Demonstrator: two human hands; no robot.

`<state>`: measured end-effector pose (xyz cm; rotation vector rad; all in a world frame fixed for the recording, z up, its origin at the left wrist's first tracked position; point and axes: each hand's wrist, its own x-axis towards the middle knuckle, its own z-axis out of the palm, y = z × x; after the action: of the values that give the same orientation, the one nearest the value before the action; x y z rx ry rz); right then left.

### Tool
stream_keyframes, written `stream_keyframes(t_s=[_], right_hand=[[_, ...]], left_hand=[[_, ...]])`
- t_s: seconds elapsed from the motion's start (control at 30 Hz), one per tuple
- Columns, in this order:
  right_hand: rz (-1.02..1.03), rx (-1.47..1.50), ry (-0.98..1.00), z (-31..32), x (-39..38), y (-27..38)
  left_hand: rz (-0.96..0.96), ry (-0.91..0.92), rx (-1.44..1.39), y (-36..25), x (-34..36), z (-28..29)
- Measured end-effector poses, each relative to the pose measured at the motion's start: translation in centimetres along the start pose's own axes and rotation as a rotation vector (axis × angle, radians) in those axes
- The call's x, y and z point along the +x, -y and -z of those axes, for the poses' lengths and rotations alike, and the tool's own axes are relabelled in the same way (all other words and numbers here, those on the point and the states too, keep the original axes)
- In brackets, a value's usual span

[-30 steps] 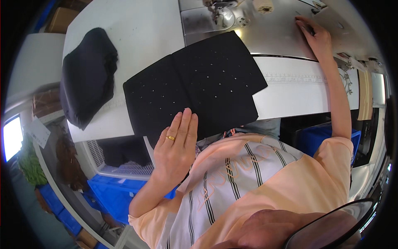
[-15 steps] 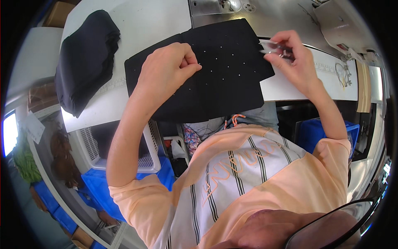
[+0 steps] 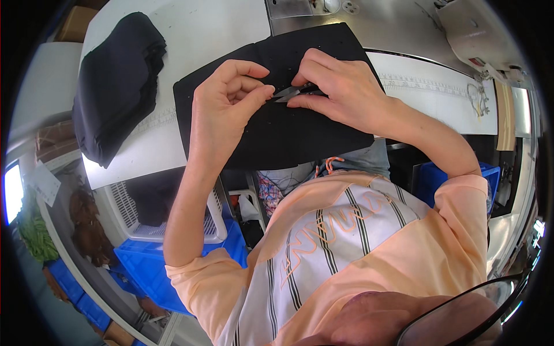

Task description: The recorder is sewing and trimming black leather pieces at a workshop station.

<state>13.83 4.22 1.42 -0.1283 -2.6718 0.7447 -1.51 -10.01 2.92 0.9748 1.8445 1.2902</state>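
Observation:
A piece of black fabric (image 3: 277,141) lies across the white table (image 3: 202,23), its near part hanging over the edge. Small pale dots show on it. In my right hand (image 3: 349,92) is a pair of thread snips (image 3: 287,94), blades pointing left and slightly apart. My left hand (image 3: 231,98) hovers over the fabric with thumb and index finger pinched beside the blade tips. Whatever the pinch holds is too small to make out.
On the left of the table lies a folded stack of black fabric (image 3: 118,86). A metal surface (image 3: 381,29) with a sewing machine (image 3: 479,34) is at the far right. Below the table stand a white basket (image 3: 130,213) and blue crates (image 3: 153,268).
My right hand has brought the snips leftward from the fabric's right edge to my left fingertips. My left hand's other fingers have loosened, and the pinch has shifted slightly left.

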Motion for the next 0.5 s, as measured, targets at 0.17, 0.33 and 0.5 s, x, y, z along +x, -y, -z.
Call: stream_keyframes(t_s=[0.17, 0.33, 0.5], right_hand=[[0.040, -0.043, -0.001, -0.1, 0.1, 0.0], [0.103, -0.094, -0.044, -0.8, 0.1, -0.1], [-0.018, -0.045, -0.055, 1.0, -1.1, -1.3]], left_hand=[[-0.002, 0.018, -0.024, 0.2, -0.2, 0.2], [-0.007, 0.028, -0.122, 0.0, -0.4, -0.3], [0.181, 0.252, -0.321, -1.9, -5.5, 2.8]])
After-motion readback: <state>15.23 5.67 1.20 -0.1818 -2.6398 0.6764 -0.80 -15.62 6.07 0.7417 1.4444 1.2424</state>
